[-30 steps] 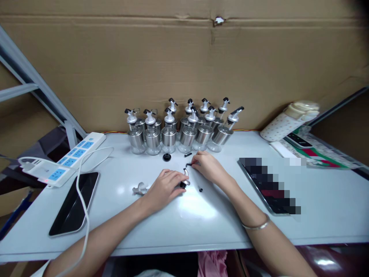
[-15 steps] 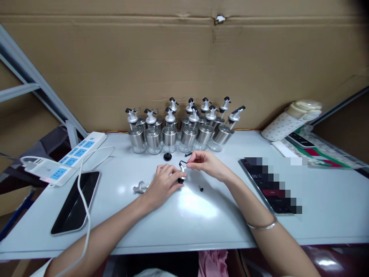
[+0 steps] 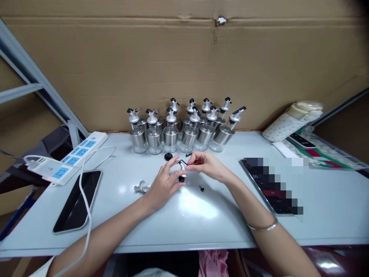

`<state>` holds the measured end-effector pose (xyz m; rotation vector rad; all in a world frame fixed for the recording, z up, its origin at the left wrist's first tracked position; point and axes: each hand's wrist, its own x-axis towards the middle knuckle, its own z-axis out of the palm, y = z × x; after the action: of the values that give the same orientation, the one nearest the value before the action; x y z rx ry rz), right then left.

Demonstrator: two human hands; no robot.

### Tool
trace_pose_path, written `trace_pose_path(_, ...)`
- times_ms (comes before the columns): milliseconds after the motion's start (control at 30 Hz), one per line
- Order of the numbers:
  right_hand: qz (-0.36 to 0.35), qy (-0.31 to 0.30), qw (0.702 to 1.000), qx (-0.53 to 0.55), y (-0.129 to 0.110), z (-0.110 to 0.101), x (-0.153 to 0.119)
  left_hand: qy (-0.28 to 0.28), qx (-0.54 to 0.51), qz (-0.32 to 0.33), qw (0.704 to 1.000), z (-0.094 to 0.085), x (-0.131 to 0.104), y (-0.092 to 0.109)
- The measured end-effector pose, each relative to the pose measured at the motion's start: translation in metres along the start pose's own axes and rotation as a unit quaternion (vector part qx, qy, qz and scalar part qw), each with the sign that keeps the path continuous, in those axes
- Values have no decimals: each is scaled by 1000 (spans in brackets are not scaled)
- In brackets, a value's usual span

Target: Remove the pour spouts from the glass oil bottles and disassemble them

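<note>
My left hand (image 3: 165, 184) holds a silver pour spout (image 3: 183, 167) upright between thumb and fingers, its black ribbed stopper pointing down. At the spout's top, my right hand (image 3: 204, 164) pinches the small black flip cap (image 3: 182, 162). Left of my left hand lies a silver spout body (image 3: 141, 187) on its side. A small black piece (image 3: 201, 188) rests on the table to the right. Beyond my hands are a round black stopper (image 3: 168, 156) and a black cap piece (image 3: 188, 154).
Several glass and steel oil bottles (image 3: 170, 136) with spouts stand at the back. A power strip (image 3: 77, 156) and a phone (image 3: 77, 202) with a white cable lie left. At right are a dark screen device (image 3: 259, 181) and a tilted dotted flask (image 3: 284, 125).
The left index finger has lifted from the spout, showing more of its body and stopper. My right hand remains at the cap. The view has shifted slightly.
</note>
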<state>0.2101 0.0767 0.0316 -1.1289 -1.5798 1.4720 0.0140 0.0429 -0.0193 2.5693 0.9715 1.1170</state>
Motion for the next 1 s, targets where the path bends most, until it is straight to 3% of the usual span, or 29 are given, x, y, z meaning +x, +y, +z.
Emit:
trace_pose_path(167,0,-11,1000,10,-3,0,-2,-26,-52,-4,998,0,0,0)
trace_pose_path(300,-6,-39,999,34,-1,-6,-2,-14,-83,-1,996,-2,-1,0)
trace_pose_path(400,17,-98,988,116,5,-12,-2,-4,-89,16,996,-3,-1,1)
trace_pose_path(600,79,-256,932,245,18,-11,1,-3,-91,52,994,-10,1,8)
trace_pose_path(800,29,-246,940,233,26,-7,5,-13,-114,55,992,-13,2,12)
trace_pose_path(1000,-4,-239,946,219,21,-1,3,27,-122,66,990,-11,0,10)
